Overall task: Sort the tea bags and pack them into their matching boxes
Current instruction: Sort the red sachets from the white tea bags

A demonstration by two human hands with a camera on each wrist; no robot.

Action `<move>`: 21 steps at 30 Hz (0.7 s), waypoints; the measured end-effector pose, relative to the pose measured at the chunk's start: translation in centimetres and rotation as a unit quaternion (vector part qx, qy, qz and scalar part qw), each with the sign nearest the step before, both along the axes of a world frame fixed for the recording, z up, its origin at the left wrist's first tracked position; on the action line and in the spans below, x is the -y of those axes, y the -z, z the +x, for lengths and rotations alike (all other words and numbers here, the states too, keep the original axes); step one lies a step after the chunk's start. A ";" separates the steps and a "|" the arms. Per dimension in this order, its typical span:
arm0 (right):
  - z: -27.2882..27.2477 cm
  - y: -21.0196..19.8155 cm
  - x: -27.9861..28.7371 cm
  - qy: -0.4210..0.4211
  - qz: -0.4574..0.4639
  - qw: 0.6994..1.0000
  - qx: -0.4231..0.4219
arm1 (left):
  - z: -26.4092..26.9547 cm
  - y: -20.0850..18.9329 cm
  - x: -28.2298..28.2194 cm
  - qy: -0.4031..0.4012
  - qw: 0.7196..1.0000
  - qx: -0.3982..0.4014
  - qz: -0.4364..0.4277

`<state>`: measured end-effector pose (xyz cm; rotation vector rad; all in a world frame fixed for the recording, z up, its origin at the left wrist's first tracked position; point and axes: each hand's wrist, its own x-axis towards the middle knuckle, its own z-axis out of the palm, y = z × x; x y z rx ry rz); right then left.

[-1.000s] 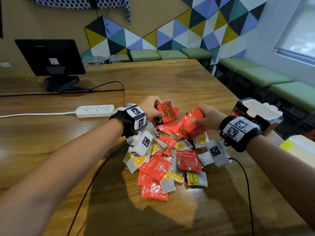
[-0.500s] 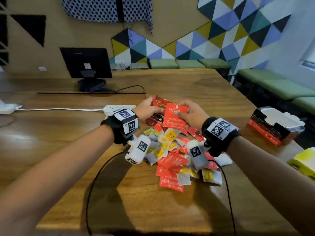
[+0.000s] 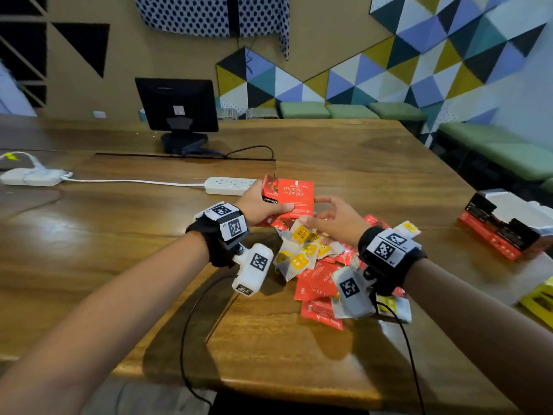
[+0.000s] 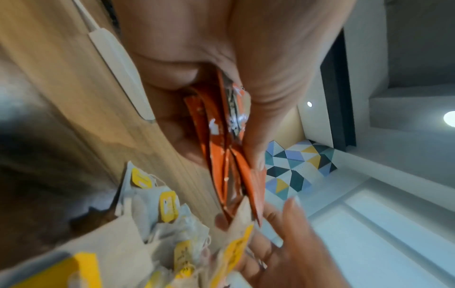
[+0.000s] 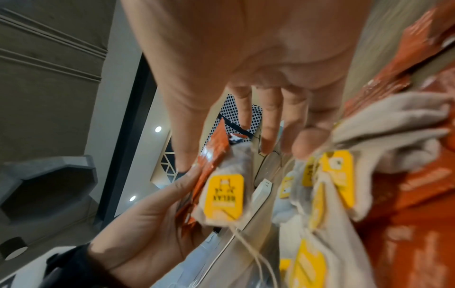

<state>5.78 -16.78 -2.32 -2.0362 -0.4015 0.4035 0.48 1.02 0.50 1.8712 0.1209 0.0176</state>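
1. Left hand (image 3: 259,205) grips a stack of red tea sachets (image 3: 288,196) above the mixed pile (image 3: 326,271); right hand (image 3: 336,218) hovers beside it, fingers relaxed, holding nothing.
2. Wooden table (image 3: 344,151) carries a red box (image 3: 505,232) at the right, a power strip (image 3: 229,185) and a monitor (image 3: 178,104); a geometric wall stands behind.

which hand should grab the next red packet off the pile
Right. The right hand is open and empty just over the pile, while the left hand already grips a stack of red packets.

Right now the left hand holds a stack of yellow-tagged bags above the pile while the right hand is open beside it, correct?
Not quite: the left hand holds a stack of red sachets, not yellow-tagged bags, as the head view shows. The right hand is open beside it.
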 end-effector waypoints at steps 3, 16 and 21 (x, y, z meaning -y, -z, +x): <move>-0.5 0.7 0.1 -0.028 0.030 0.998 -0.039 | 0.1 0.5 0.2 -0.010 0.998 -0.017 -0.053; 1.2 1.2 9.1 0.087 -0.014 0.996 0.028 | -0.9 3.0 -6.5 0.002 0.990 -0.143 0.008; 3.5 1.6 15.4 0.158 -0.172 0.968 0.092 | -2.6 3.6 -8.5 0.056 0.962 -0.241 0.115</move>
